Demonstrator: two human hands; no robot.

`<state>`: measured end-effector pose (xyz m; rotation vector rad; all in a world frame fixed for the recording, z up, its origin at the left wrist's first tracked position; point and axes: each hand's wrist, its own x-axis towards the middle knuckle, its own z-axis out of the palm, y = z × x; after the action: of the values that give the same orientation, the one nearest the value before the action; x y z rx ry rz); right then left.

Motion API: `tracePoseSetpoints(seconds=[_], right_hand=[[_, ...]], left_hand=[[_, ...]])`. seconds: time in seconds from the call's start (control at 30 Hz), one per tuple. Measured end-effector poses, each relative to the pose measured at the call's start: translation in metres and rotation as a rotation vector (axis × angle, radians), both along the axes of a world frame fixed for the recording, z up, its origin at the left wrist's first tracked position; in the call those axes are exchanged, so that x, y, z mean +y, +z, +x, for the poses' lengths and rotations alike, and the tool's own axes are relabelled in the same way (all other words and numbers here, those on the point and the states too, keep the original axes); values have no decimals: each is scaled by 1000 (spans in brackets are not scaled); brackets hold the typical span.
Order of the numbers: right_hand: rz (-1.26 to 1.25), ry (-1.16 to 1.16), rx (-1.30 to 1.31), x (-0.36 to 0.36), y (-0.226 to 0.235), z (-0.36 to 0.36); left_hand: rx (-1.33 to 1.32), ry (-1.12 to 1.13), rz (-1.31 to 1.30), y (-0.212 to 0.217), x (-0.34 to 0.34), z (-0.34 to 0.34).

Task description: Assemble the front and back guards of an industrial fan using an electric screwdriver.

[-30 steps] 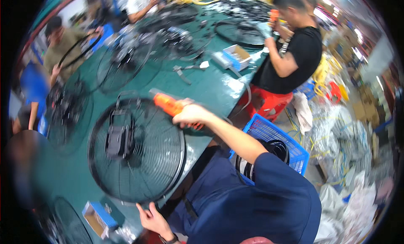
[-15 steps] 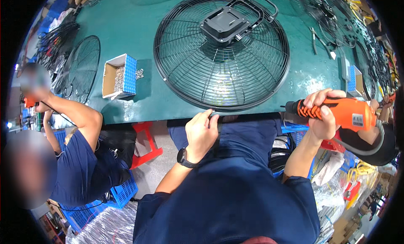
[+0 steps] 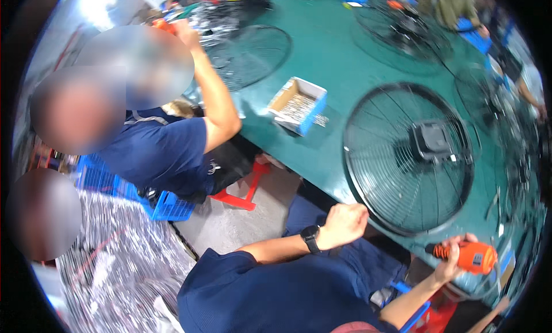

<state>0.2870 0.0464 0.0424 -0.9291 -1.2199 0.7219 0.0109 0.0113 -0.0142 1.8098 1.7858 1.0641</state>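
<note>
My right hand [image 3: 454, 257] is wrapped around an orange electric screwdriver [image 3: 480, 258], whose dark tip points left toward the table edge. My left hand [image 3: 344, 225] has its fingers curled closed beside the near rim of a round black fan grille [image 3: 397, 186]; whatever they hold, if anything, is hidden. On the grille's back sits a black motor housing [image 3: 434, 140] with a dark tubular handle at its far side. The grille lies on the green table [image 3: 322, 51].
An open box of small metal screws [image 3: 299, 106] stands left of the grille, a few screws beside it. Another grille [image 3: 253, 54] lies farther left, near a co-worker's arm [image 3: 215, 97]. A red stool [image 3: 244, 189] stands below. More fan parts [image 3: 408, 31] lie at the far side.
My view has swung left, so the grille and table now appear tilted and farther right. Both hands stay near the table's edge, the right one still gripping the screwdriver.
</note>
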Motion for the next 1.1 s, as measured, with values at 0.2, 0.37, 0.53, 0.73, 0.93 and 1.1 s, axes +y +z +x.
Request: tracePoseSetpoints(seconds=[0.2,0.37,0.53,0.73,0.93,1.1], right_hand=[[-26,34,30,6,8,-9],[-24,-32,105,6,-5,1],[-88,-42,-31,10,-18,5],[85,-149,-180,-9,16,-15],[158,40,-26,-16,27,-18],[281,449,301,-19,50,-18]], left_hand=[[-502,-72,-230,5,-11,-10],[-1030,-81,-370,5,-17,-21],[-1383,-151,-625,8,-24,-36],[-1569,-183,-622,12,-25,-39],[-1545,-210,-673,20,-25,-39],[-1585,-286,-703,27,-22,-34]])
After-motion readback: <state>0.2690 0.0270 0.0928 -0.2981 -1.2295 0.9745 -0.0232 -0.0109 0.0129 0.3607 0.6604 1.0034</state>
